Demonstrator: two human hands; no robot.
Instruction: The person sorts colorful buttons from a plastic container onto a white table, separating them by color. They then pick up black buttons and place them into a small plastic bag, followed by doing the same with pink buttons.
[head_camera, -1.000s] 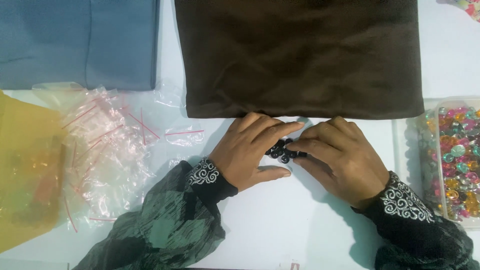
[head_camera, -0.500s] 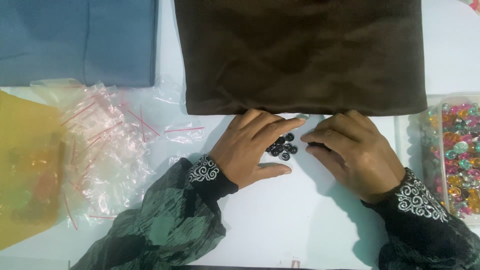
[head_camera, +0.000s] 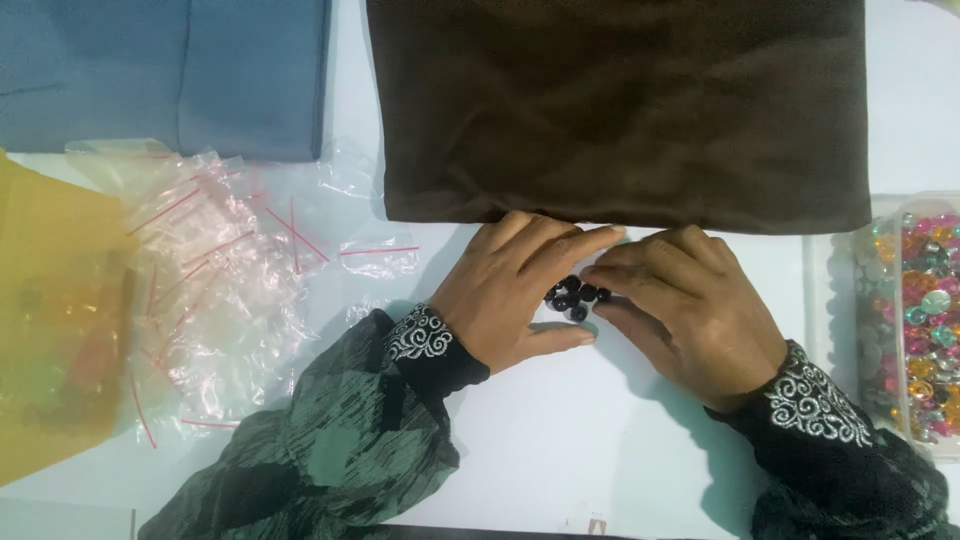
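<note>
Your left hand (head_camera: 510, 290) and right hand (head_camera: 690, 310) lie flat on the white table (head_camera: 560, 440), cupped toward each other around a small cluster of black beads (head_camera: 575, 294) that sits between your fingertips, just below the edge of the brown cloth (head_camera: 620, 110). Neither hand pinches anything: the fingers are loosely spread and curved, walling the beads in, with your left thumb closing the gap below them. To gather them well, keep your fingertips low against the table so no bead rolls under them, and draw both hands inward evenly, since round beads likely scatter at a quick push. Mind the cloth edge, where a bead could slip under. The clear bags with red strips (head_camera: 220, 270) lie to your left, the tray of coloured beads (head_camera: 925, 320) to your right.
</note>
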